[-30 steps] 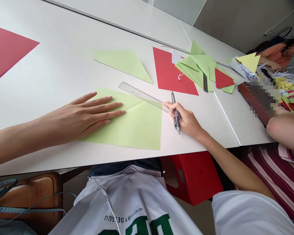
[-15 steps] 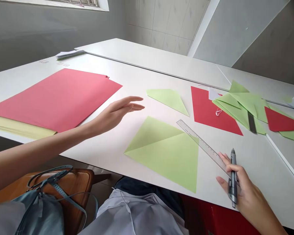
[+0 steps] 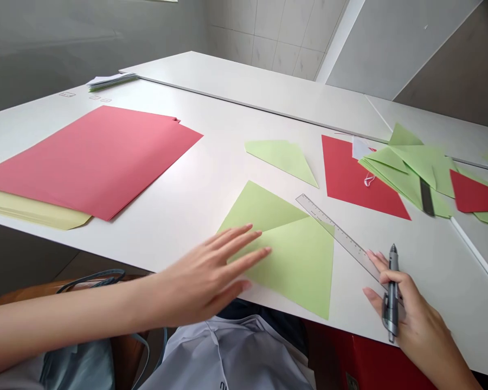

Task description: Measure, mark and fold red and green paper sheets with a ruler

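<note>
My left hand (image 3: 215, 271) is spread over the left part of a creased green sheet (image 3: 296, 260) near the table's front edge; whether it touches the paper is unclear. A grey pen (image 3: 392, 295) is held in my right hand (image 3: 410, 309), tip pointing away from me. A clear ruler (image 3: 341, 235) lies slantwise, its upper end overlapping the sheet's right corner and its lower end running under my right hand. Beyond the sheet lies a smaller folded green piece (image 3: 284, 157).
Large red sheets (image 3: 97, 157) rest on yellow sheets (image 3: 32, 208) at the left. To the right are a red piece (image 3: 358, 179), folded green papers (image 3: 418, 168) and another red piece (image 3: 477, 190). A paper stack (image 3: 111, 81) sits at the far left.
My left hand has come down and toward me, from beyond the green sheet to over its left part. My right hand still holds the pen. The view has shifted slightly.
</note>
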`<state>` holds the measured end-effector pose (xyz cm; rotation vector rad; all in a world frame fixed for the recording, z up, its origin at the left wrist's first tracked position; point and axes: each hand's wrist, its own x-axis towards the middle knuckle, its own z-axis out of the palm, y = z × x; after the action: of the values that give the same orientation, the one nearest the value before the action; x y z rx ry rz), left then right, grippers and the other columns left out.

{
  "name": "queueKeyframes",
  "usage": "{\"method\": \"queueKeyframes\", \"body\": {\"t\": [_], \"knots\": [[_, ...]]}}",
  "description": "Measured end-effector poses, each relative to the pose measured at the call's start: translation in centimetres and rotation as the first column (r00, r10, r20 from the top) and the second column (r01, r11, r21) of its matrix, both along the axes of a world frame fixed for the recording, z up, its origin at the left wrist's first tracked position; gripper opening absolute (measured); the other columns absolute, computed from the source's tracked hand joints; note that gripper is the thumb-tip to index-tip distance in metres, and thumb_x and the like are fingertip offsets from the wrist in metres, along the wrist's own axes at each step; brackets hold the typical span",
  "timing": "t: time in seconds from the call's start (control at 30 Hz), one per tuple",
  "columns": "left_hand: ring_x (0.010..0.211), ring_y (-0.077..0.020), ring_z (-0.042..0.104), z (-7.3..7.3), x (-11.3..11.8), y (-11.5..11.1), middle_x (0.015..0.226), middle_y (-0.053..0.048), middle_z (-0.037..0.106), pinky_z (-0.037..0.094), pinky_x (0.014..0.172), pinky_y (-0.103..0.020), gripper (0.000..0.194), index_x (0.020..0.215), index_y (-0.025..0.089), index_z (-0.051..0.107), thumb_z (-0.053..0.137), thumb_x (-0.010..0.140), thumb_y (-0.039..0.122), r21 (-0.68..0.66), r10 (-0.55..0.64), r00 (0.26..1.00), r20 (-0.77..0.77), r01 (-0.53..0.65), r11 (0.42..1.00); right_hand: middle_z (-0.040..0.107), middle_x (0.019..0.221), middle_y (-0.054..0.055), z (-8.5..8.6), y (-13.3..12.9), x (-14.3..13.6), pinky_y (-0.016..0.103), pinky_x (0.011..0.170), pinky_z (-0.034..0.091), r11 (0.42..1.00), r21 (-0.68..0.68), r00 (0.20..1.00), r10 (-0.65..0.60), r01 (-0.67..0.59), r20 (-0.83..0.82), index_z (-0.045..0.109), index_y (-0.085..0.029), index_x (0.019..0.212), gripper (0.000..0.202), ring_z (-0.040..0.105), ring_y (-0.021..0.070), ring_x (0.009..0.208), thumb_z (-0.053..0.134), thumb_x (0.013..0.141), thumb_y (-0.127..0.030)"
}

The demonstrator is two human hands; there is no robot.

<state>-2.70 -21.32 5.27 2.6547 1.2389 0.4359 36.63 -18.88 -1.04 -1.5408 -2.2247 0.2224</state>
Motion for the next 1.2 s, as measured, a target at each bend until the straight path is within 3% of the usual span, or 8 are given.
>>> {"method": "queueKeyframes", "body": {"t": [0.1, 0.2, 0.4, 0.6, 0.83, 0.93, 1.07, 1.2], "knots": [[0.151, -0.0320, 0.019, -1.9, 0.8, -0.1, 0.160, -0.011, 0.029, 0.032, 0.119, -0.053, 0.058, 0.155, 0.023, 0.025, 0.041, 0.102, 0.038, 0.038, 0.003, 0.988, -0.152, 0.003, 0.999, 0.056, 0.146, 0.006, 0.0, -0.6, -0.1, 0.042, 0.088, 0.059, 1.000, 0.002, 1.000, -0.016, 0.016, 0.004, 0.045, -0.028, 0.096, 0.024, 0.048, 0.0302, 0.138, 0.049, 0.095, -0.052], [0.149, -0.0301, 0.025, -2.7, 0.3, 1.1, 0.157, -0.008, 0.036, 0.028, 0.121, -0.054, 0.053, 0.154, 0.025, 0.029, 0.038, 0.102, 0.035, 0.081, 0.059, 0.984, -0.166, -0.045, 0.996, 0.051, 0.150, 0.008, -0.2, -1.5, 0.2, 0.047, 0.097, 0.055, 1.000, 0.004, 1.000, 0.018, -0.018, 0.016, 0.044, -0.028, 0.099, 0.022, 0.042, 0.0304, 0.142, 0.048, 0.097, -0.049], [0.143, -0.0301, 0.037, -3.3, -1.9, 4.6, 0.144, -0.012, 0.051, 0.035, 0.115, -0.053, 0.048, 0.149, 0.021, 0.038, 0.037, 0.102, 0.034, 0.217, 0.124, 0.980, -0.154, -0.089, 0.972, 0.053, 0.148, 0.010, -0.8, -2.8, 1.6, 0.046, 0.095, 0.059, 0.983, 0.087, 0.985, 0.154, -0.161, 0.082, 0.045, -0.028, 0.102, 0.032, 0.044, 0.0319, 0.140, 0.066, 0.087, -0.047], [0.144, -0.0289, 0.036, -3.7, -2.6, 5.8, 0.148, -0.009, 0.047, 0.035, 0.115, -0.052, 0.051, 0.152, 0.026, 0.028, 0.035, 0.103, 0.035, 0.272, 0.106, 0.981, -0.162, -0.059, 0.961, 0.052, 0.149, 0.006, -0.3, -4.3, 2.7, 0.032, 0.086, 0.063, 0.987, -0.064, 0.988, 0.152, -0.150, 0.018, 0.044, -0.030, 0.100, 0.008, 0.044, 0.0242, 0.139, 0.047, 0.095, -0.025], [0.139, -0.0310, 0.043, -3.6, -2.7, 5.7, 0.143, -0.008, 0.054, 0.039, 0.111, -0.051, 0.052, 0.154, 0.029, 0.028, 0.034, 0.102, 0.034, 0.313, 0.085, 0.986, -0.145, -0.035, 0.949, 0.060, 0.140, 0.004, -0.3, -5.2, 3.1, 0.030, 0.078, 0.063, 0.982, -0.187, 0.988, -0.005, -0.024, -0.153, 0.052, -0.029, 0.085, 0.012, 0.055, 0.0264, 0.131, 0.046, 0.095, -0.029], [0.133, -0.0322, 0.049, -3.3, -2.6, 5.6, 0.137, -0.008, 0.058, 0.045, 0.104, -0.051, 0.051, 0.152, 0.030, 0.032, 0.034, 0.102, 0.036, 0.332, 0.057, 0.991, -0.125, -0.012, 0.943, 0.066, 0.133, 0.005, 0.0, -5.2, 3.0, 0.028, 0.074, 0.063, 0.982, -0.189, 0.986, -0.043, 0.011, -0.161, 0.053, -0.029, 0.078, 0.018, 0.061, 0.0260, 0.125, 0.047, 0.094, -0.034], [0.127, -0.0334, 0.052, -3.2, -2.2, 5.4, 0.132, -0.011, 0.060, 0.048, 0.097, -0.050, 0.045, 0.144, 0.023, 0.044, 0.034, 0.102, 0.037, 0.368, 0.072, 0.987, -0.141, -0.015, 0.930, 0.069, 0.129, 0.008, 1.1, -5.3, 2.8, 0.028, 0.080, 0.060, 0.986, -0.158, 0.993, 0.027, -0.045, -0.111, 0.053, -0.026, 0.078, 0.022, 0.060, 0.0239, 0.126, 0.045, 0.095, -0.038], [0.111, -0.0303, 0.058, -3.0, -1.6, 5.1, 0.120, -0.011, 0.063, 0.050, 0.087, -0.045, 0.042, 0.137, 0.022, 0.053, 0.039, 0.100, 0.035, 0.409, 0.102, 0.986, -0.132, -0.039, 0.912, 0.071, 0.125, 0.006, 2.3, -5.3, 2.3, 0.022, 0.066, 0.060, 0.998, -0.061, 0.998, 0.021, -0.025, -0.066, 0.052, -0.026, 0.077, 0.021, 0.071, 0.0213, 0.109, 0.046, 0.094, -0.037]]}}
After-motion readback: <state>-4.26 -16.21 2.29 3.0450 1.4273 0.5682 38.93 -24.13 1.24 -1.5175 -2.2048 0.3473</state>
